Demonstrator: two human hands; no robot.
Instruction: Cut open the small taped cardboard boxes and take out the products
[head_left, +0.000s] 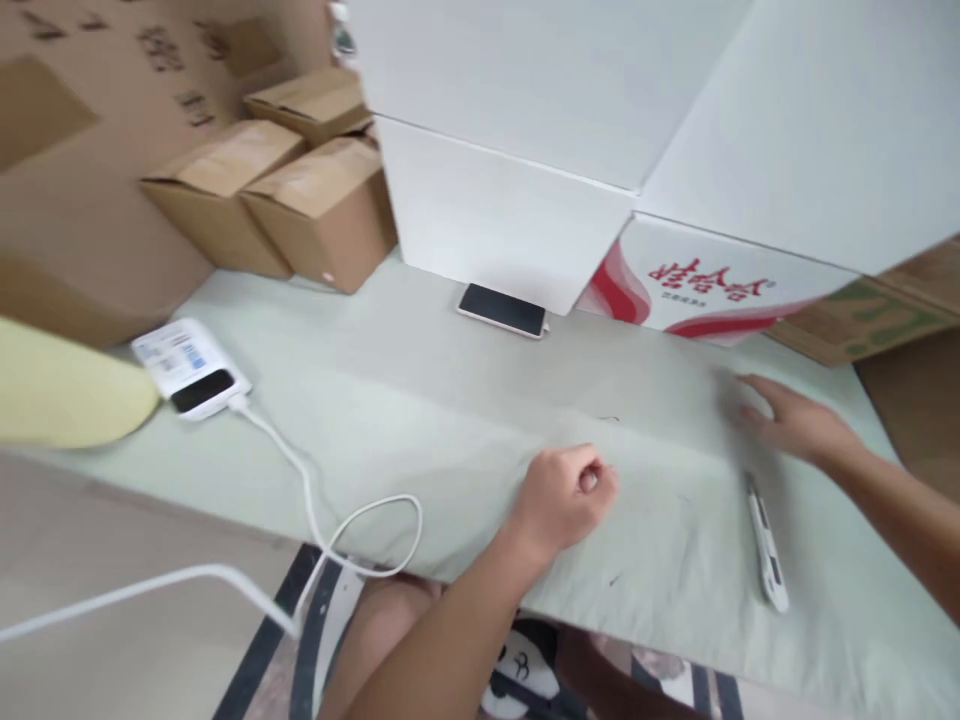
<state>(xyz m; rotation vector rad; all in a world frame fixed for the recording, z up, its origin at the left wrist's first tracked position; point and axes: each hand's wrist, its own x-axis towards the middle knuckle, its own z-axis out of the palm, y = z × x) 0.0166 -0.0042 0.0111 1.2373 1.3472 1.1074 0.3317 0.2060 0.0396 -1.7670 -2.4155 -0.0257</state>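
My left hand [562,495] rests on the pale green tablecloth near the front edge. Its fingers are curled into a loose fist with nothing visible in them. To the right, my right hand [799,420] hovers over the cloth, slightly blurred, thumb and fingers apart and holding nothing. Just below it lies a white utility knife [766,550], touched by neither hand. A smartphone [502,310] with a dark screen lies flat at the back, against a white box.
White cartons [510,200] stand along the back, one with red print [697,280]. Small brown boxes [322,200] sit at the back left beside a large carton [90,200]. A white device with a screen [191,365] trails a white cable [307,490] over the front edge.
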